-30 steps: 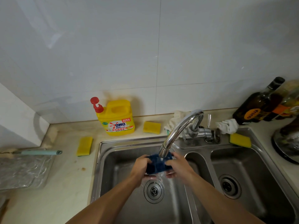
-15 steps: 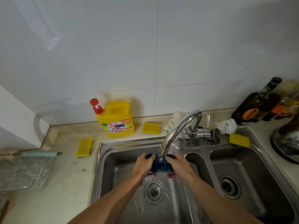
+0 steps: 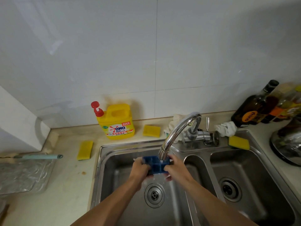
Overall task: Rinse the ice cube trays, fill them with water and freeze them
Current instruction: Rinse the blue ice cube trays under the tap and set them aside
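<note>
Pale desk [image 3: 68, 185] carries a steel double sink [image 3: 114, 160]. Curved chrome faucet [image 3: 177, 131] stands at the divider, spout over the left basin. Yellow detergent jug [image 3: 116, 123] with red pump stands at the wall, left of the faucet. Left hand [image 3: 140, 168] and right hand [image 3: 176, 168] each grip one end of the blue ice cube tray [image 3: 155, 163]. Tray is directly under the spout, above the drain, compartments facing the camera. Yellow sponge [image 3: 85, 150] lies on the desk just left of the sink.

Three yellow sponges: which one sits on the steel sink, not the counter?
The right sponge, by the white rag. The other two lie on the counter, left of the tap.
</note>
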`<action>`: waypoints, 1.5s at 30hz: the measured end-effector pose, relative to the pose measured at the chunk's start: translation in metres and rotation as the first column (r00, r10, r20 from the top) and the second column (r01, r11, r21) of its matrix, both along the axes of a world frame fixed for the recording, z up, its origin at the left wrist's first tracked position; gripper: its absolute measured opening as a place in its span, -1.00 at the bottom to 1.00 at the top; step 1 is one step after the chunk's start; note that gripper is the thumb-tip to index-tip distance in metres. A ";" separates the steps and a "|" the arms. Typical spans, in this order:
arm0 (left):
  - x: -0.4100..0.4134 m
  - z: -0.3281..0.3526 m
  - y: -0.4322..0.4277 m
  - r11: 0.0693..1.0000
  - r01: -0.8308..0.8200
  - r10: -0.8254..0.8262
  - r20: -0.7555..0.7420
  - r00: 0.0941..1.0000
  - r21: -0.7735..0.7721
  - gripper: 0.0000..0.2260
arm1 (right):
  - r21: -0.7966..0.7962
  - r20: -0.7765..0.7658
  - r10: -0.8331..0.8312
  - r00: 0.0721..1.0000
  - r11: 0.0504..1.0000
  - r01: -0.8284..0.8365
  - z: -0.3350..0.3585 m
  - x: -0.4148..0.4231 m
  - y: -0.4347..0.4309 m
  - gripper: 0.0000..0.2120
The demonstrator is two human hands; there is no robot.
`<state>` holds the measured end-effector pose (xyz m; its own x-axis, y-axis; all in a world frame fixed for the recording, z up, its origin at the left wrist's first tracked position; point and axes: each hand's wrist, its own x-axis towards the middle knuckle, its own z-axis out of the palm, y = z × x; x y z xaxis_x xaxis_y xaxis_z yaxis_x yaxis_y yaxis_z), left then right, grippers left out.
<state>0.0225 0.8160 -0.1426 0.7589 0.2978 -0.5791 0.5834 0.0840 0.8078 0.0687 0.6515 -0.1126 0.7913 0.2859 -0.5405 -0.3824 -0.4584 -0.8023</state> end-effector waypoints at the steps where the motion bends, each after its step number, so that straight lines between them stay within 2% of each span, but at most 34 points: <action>1: 0.001 0.003 -0.001 0.999 0.023 -0.023 0.025 0.999 0.028 -0.75 | 0.006 -0.016 -0.018 1.000 1.000 0.018 -0.001 0.000 -0.003 -0.72; 3: 0.001 0.009 -0.004 0.999 0.053 -0.053 0.068 0.996 -0.001 -0.79 | 0.068 -0.092 -0.093 0.991 0.993 0.099 -0.004 0.000 -0.008 -0.74; 6: -0.001 0.012 -0.011 0.986 -0.003 0.012 0.056 0.998 -0.168 -0.85 | 0.136 -0.194 -0.207 0.959 0.962 0.236 -0.006 0.001 -0.011 -0.76; 8: -0.001 0.013 -0.010 0.961 -0.125 0.124 -0.019 0.992 -0.245 -0.75 | 0.162 -0.233 -0.218 0.948 0.952 0.259 -0.005 0.000 -0.008 -0.85; 10: -0.004 0.015 -0.006 0.925 -0.229 0.213 -0.084 0.973 -0.303 -0.64 | 0.169 -0.249 -0.194 0.949 0.956 0.240 -0.002 -0.002 -0.005 -0.80; 13: -0.009 0.015 -0.003 0.904 -0.221 0.199 -0.099 0.975 -0.365 -0.53 | 0.126 -0.230 -0.234 0.945 0.955 0.267 0.003 -0.002 -0.006 -0.71; 16: -0.011 0.012 -0.007 0.921 -0.164 0.143 -0.085 0.986 -0.354 -0.46 | 0.044 -0.195 -0.262 0.945 0.960 0.275 0.004 -0.004 -0.009 -0.67; 20: -0.009 0.011 -0.009 0.911 -0.221 0.187 -0.129 0.974 -0.348 -0.46 | 0.056 -0.216 -0.220 0.951 0.970 0.237 0.008 -0.008 -0.012 -0.63; 23: -0.011 0.006 -0.012 0.908 -0.168 0.130 -0.121 0.984 -0.385 -0.46 | 0.011 -0.122 -0.206 0.971 0.978 0.209 0.012 -0.008 -0.015 -0.62; 28: -0.003 0.005 -0.011 0.932 -0.265 0.238 -0.135 0.962 -0.247 -0.58 | 0.081 -0.047 -0.122 0.991 0.989 0.125 0.022 -0.009 -0.008 -0.63; 31: -0.005 0.007 -0.014 0.960 -0.144 0.129 -0.081 0.988 -0.238 -0.63 | 0.060 0.017 -0.139 0.990 0.989 0.138 0.017 -0.007 -0.011 -0.66; 32: -0.007 0.009 -0.015 0.959 -0.111 0.094 -0.075 0.993 -0.259 -0.62 | 0.042 -0.009 -0.187 0.982 0.981 0.187 0.014 -0.005 -0.015 -0.65; 35: -0.010 0.014 -0.017 0.933 -0.044 0.020 -0.069 0.997 -0.358 -0.52 | 0.037 -0.213 -0.347 0.914 0.931 0.362 0.001 -0.002 -0.029 -0.59; 37: -0.008 0.018 -0.019 0.934 -0.030 0.016 -0.044 0.999 -0.356 -0.49 | 0.066 -0.301 -0.377 0.876 0.908 0.413 -0.007 0.000 -0.032 -0.56; 42: -0.004 0.024 -0.022 0.952 -0.025 0.019 -0.021 1.000 -0.304 -0.46 | 0.162 -0.423 -0.428 0.799 0.832 0.531 -0.011 -0.002 -0.031 -0.58; 45: -0.004 0.022 -0.020 0.960 -0.024 0.022 -0.012 1.000 -0.278 -0.48 | 0.184 -0.403 -0.407 0.820 0.841 0.509 -0.007 -0.003 -0.030 -0.57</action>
<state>0.0181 0.7962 -0.1204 0.7481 0.1416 -0.6483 0.5860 0.3177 0.7455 0.0657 0.6215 -0.1196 0.6512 0.1107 -0.7508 -0.7583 0.0558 -0.6495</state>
